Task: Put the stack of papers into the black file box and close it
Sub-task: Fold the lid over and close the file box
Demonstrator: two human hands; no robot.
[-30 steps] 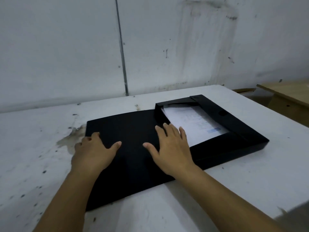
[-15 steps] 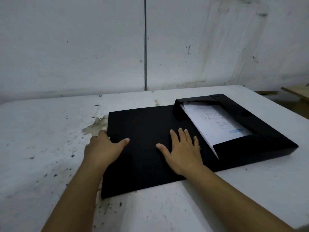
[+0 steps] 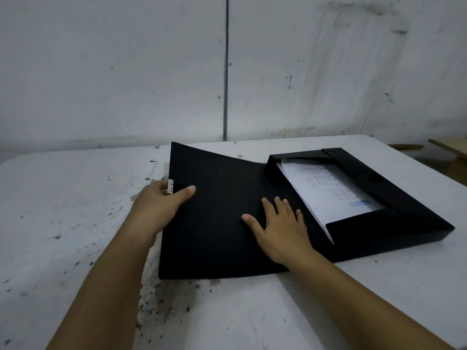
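The black file box lies open on the white table, its tray to the right. Inside the tray rests the stack of white papers, tilted, with printed text on top. The box's wide black lid spreads to the left, and its left edge is raised off the table. My left hand grips that raised edge, thumb on top, fingers underneath, beside a small white clasp. My right hand lies flat with spread fingers on the lid near the hinge.
The white table is stained and speckled, and it backs onto a grey wall. A wooden surface shows at the far right beyond the table's edge.
My left hand has taken hold of the lid's left edge and lifted it off the table. My right hand stays flat on the lid.
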